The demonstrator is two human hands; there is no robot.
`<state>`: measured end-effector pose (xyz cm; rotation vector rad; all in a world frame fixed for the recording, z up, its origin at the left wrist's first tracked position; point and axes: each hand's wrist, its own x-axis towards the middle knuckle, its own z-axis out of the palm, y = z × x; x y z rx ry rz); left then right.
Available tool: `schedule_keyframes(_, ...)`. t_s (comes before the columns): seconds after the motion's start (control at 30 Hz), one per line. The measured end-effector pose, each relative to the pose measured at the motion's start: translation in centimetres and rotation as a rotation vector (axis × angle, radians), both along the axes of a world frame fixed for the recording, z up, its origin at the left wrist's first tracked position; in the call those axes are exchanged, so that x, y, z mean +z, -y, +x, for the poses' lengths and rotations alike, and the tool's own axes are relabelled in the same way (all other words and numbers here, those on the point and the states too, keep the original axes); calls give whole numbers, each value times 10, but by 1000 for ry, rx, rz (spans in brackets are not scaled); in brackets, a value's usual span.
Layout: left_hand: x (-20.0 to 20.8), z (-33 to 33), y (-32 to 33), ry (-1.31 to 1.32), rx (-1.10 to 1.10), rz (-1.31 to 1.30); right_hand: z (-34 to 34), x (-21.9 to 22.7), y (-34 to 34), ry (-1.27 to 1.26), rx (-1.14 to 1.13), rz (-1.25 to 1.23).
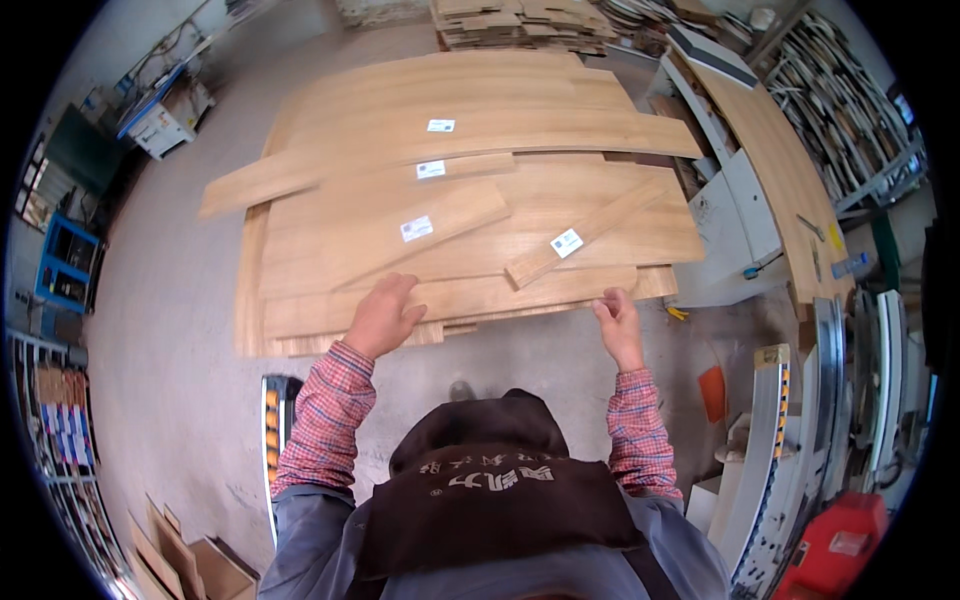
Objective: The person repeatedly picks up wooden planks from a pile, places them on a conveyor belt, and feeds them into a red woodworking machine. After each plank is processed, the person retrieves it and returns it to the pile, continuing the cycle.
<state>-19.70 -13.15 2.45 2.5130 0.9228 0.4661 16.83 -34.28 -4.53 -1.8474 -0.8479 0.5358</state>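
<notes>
Wood-grain boards lie in a broad stack before me. My left hand (385, 315) is at the near edge of the stack, over a long narrow board (470, 297), thumb and fingers apart. Close to that board's right end is my right hand (618, 315), fingers bent and thumb apart, with nothing visible between them. Whether either hand touches the wood I cannot tell. Just beyond the hands, a short labelled strip (590, 228) lies slanted on the right, and a wider labelled strip (455, 225) lies slanted left of it. White labels mark several boards.
Across the stack's middle runs a long plank (560, 140) that overhangs both sides. A wood-topped bench (770, 150) stands to the right, with tools on it. A roller rail (760, 450) is at the lower right, another roller piece (272, 430) left of me. More boards (520, 25) are piled behind.
</notes>
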Motion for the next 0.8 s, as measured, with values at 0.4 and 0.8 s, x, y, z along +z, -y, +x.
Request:
schedule_keyframes(0.4,-21,52,-113,-115,10,-24,73,27,-95,-659,-127,134)
schedule_keyframes(0.8,-32,68,-159,-56,69,-24,144,-30,-338,-1141,-314,255)
